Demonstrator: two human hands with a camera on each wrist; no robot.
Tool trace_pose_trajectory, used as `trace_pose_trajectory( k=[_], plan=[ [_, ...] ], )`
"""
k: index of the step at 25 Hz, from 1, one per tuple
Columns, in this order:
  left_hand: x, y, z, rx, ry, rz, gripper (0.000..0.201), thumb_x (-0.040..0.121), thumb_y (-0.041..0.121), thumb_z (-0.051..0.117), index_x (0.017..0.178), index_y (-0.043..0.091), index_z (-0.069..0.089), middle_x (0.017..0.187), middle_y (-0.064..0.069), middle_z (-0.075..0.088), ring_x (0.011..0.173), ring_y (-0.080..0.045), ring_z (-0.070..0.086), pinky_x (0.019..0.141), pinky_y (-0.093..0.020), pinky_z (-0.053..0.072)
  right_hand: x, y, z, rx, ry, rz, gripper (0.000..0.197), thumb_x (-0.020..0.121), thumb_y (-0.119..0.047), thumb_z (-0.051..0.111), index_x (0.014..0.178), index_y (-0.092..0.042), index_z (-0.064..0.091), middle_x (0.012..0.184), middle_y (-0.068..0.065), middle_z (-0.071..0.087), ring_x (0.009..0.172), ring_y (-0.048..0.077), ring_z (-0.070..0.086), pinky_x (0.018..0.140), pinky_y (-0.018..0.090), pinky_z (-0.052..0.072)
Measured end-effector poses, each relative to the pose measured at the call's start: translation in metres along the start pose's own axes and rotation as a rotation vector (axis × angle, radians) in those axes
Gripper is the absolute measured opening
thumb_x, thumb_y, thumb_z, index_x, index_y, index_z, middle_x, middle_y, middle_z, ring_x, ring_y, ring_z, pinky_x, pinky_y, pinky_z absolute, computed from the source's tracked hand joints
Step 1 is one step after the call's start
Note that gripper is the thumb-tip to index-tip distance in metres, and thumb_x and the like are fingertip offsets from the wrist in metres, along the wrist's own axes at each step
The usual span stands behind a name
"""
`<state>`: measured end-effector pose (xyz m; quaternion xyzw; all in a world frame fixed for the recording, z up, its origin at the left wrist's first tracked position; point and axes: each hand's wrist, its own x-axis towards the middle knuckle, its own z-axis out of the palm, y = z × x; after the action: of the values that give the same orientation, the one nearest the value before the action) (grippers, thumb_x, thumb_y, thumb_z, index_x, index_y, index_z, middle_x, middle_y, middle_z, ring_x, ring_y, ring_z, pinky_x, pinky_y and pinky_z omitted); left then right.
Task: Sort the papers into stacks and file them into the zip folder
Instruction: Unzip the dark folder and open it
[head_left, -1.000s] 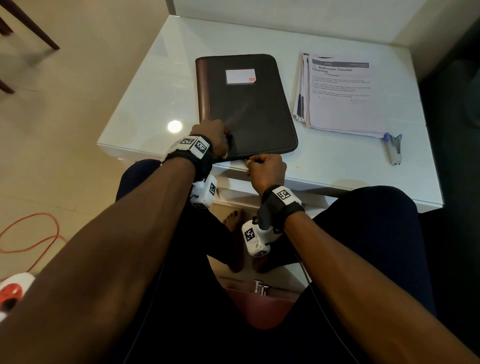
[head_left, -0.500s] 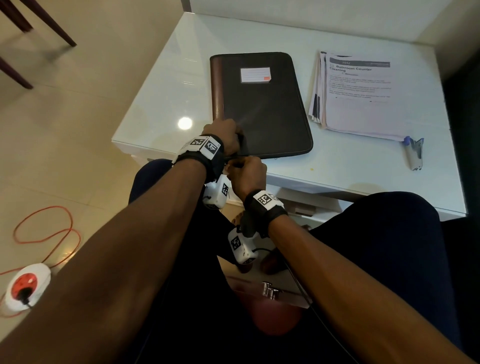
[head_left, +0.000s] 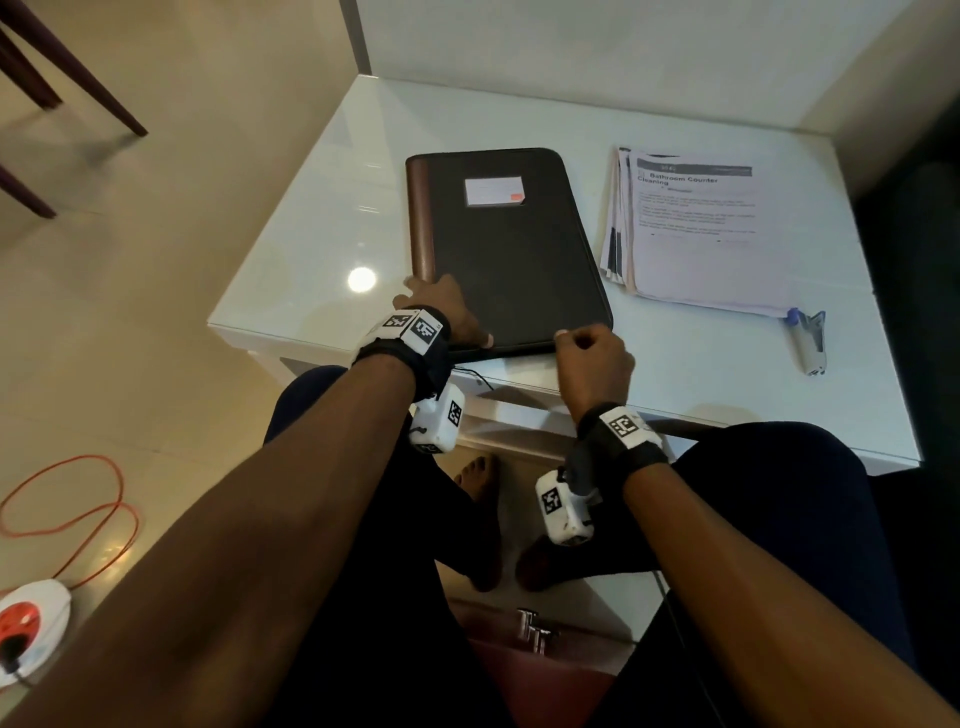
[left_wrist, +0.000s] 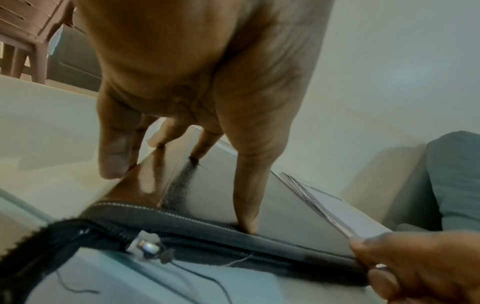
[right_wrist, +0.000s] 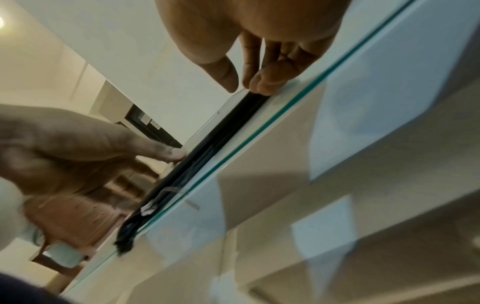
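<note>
A dark zip folder (head_left: 509, 249) with a brown spine lies shut on the white table (head_left: 337, 218). My left hand (head_left: 452, 317) presses its near left corner with straight fingers (left_wrist: 244, 205). At the near right corner, my right hand (head_left: 587, 348) is curled, with its thumb and fingertips (right_wrist: 259, 84) pinching the folder's edge (right_wrist: 215, 144). The metal zip slider (left_wrist: 146, 245) sits on the near edge by the left hand, and no hand touches it. A stack of printed papers (head_left: 701, 234) lies to the right of the folder.
A stapler with a blue end (head_left: 808, 340) lies near the table's right front. The table's glass front edge (right_wrist: 285, 115) runs just under both hands, above my knees. On the floor at the left are an orange cable (head_left: 67, 499), a socket block (head_left: 26, 623) and chair legs (head_left: 67, 78).
My right hand has slid right along the folder's near edge, from beside the left hand to the near right corner. The left hand stays on the near left corner.
</note>
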<state>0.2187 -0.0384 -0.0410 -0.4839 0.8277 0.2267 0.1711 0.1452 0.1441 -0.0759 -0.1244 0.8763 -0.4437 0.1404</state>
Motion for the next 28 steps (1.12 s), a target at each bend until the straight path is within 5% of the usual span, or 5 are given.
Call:
trace_pose_trajectory(
  k=[5,15,18,23,28],
  plan=[
    [0.008,0.006,-0.007,0.028,0.018,-0.022,0.108,0.065,0.054,0.091,0.151,0.022,0.034,0.159,-0.021,0.027,0.146,-0.043,0.029,0.115,-0.056,0.037,0.053,0.016,-0.023,-0.124,0.006,0.047,0.055,0.092,-0.041,0.068,0.136,-0.012,0.054,0.136,0.013,0.052,0.121,0.029,0.055,0.101,0.038,0.046],
    [-0.002,0.017,-0.016,0.122,-0.041,0.047,0.094,0.065,0.041,0.095,0.141,0.019,0.045,0.143,-0.017,0.043,0.13,-0.038,0.048,0.106,-0.051,0.049,0.04,0.028,-0.03,0.081,0.001,0.142,0.015,0.084,-0.025,0.075,0.092,-0.012,0.074,0.094,0.006,0.074,0.09,0.025,0.069,0.085,0.037,0.058],
    [-0.004,0.016,-0.023,0.067,-0.087,0.092,0.087,0.062,0.036,0.096,0.135,0.019,0.052,0.133,-0.014,0.055,0.117,-0.036,0.059,0.099,-0.051,0.054,0.031,0.02,-0.039,0.102,0.035,0.141,0.025,0.082,-0.027,0.077,0.099,-0.011,0.07,0.099,0.005,0.071,0.093,0.024,0.067,0.082,0.035,0.055],
    [-0.021,0.016,-0.046,-0.051,-0.166,0.185,0.043,0.081,0.036,0.085,0.113,0.012,0.07,0.102,-0.007,0.075,0.091,-0.027,0.072,0.085,-0.041,0.06,0.031,-0.02,-0.052,0.24,0.118,0.113,0.032,0.074,-0.023,0.077,0.103,-0.02,0.064,0.101,0.002,0.067,0.096,0.025,0.066,0.087,0.04,0.057],
    [-0.042,0.026,-0.052,-0.055,-0.216,0.298,0.051,0.083,0.031,0.085,0.129,0.019,0.066,0.112,-0.001,0.071,0.1,-0.023,0.068,0.092,-0.038,0.056,0.032,-0.036,-0.063,0.189,0.072,0.151,0.01,0.077,-0.013,0.072,0.085,-0.007,0.075,0.085,0.007,0.073,0.089,0.028,0.069,0.081,0.039,0.06]
  ],
)
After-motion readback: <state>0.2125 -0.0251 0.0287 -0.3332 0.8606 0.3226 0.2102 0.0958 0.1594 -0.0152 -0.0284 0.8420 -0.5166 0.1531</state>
